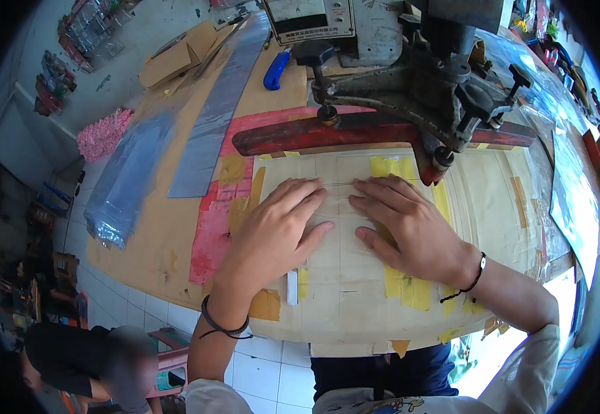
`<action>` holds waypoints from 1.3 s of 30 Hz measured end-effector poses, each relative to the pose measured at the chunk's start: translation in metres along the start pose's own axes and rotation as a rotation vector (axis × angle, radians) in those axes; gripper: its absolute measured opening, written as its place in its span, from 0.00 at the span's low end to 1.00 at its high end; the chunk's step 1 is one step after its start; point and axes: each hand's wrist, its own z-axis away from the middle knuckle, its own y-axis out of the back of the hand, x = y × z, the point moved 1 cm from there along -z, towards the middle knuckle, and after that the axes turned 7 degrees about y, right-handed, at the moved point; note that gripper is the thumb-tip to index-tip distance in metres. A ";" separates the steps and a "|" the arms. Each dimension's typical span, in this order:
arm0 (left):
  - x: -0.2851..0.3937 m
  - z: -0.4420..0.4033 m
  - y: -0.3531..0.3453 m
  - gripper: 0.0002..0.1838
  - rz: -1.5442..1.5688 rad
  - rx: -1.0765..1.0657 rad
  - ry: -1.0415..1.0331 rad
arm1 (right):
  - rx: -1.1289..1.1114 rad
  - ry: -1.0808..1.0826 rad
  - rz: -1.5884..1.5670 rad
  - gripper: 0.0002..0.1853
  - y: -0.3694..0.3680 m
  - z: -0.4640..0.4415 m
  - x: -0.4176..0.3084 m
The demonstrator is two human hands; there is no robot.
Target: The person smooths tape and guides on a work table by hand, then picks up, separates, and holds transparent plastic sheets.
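Note:
Both of my hands rest palm down on a cream, tape-patched board [355, 310] under a machine head. My left hand [283, 231] lies on the left part, fingers spread, its fingertips near a thin line across the board. To the right, my right hand [407, 228] lies with fingers apart beside yellow tape [410, 293]. A narrow gap separates the two hands. What may be under the palms is hidden. Just beyond the fingertips runs a red and black metal bar [286, 136]. A small white strip [292, 288] sits by my left wrist.
A dark clamp frame [396, 93] stands over the bar. A blue cutter [276, 70] lies behind it. Clear plastic sheets [131, 176] and a long film strip [214, 121] are on the left, more film [576, 186] on the right. Another person [86, 362] bends at the lower left.

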 end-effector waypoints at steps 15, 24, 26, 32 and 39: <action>0.001 0.001 0.000 0.23 0.020 -0.021 0.067 | -0.010 0.000 -0.003 0.23 -0.002 0.001 0.000; 0.003 0.000 0.001 0.24 0.024 -0.031 0.099 | -0.030 0.012 0.005 0.28 0.000 0.000 -0.003; 0.003 0.001 0.002 0.24 0.027 -0.036 0.105 | -0.030 0.010 0.004 0.28 0.000 0.000 -0.003; 0.002 0.001 0.002 0.24 0.024 -0.045 0.113 | -0.034 0.006 0.020 0.29 0.000 0.000 -0.003; 0.003 0.001 0.002 0.24 0.030 -0.056 0.126 | -0.049 -0.013 0.018 0.29 0.001 0.000 -0.005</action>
